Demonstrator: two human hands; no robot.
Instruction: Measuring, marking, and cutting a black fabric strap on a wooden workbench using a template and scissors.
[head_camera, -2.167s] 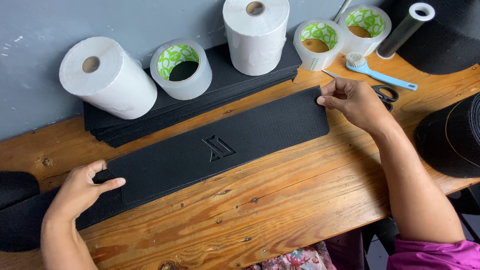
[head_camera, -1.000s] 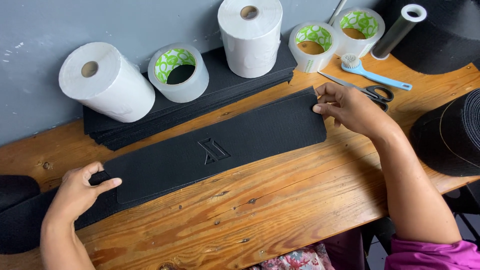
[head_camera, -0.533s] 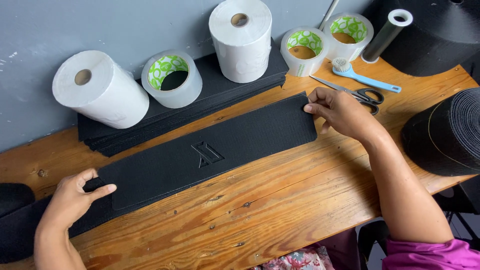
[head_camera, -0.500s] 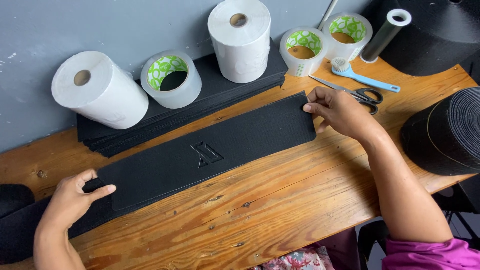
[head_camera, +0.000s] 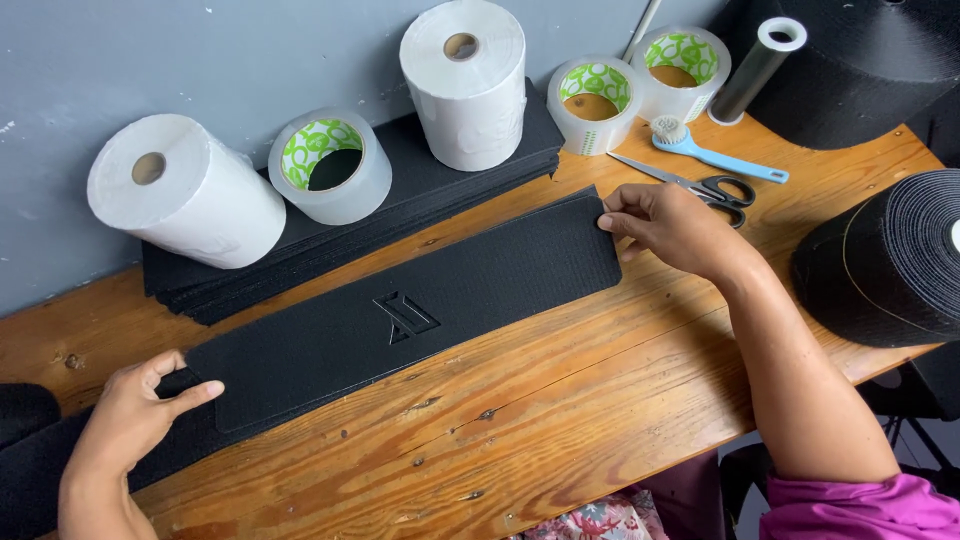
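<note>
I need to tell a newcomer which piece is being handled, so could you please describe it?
On the wooden table, before the stack of black sheets, lies one long black strip. Alone, it shows an embossed emblem and has a hand at each end.

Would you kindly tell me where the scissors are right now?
In the head view, the scissors lie on the wooden table at upper right, just beyond the right hand and beside the blue brush.

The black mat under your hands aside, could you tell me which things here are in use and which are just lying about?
In use:
- long black mat with a cut-out emblem
- left hand at its left end
- right hand at its right end

Lying about:
- stack of black sheets
- two white paper rolls
- three tape rolls
- scissors
- blue brush
- big black rolls
</note>
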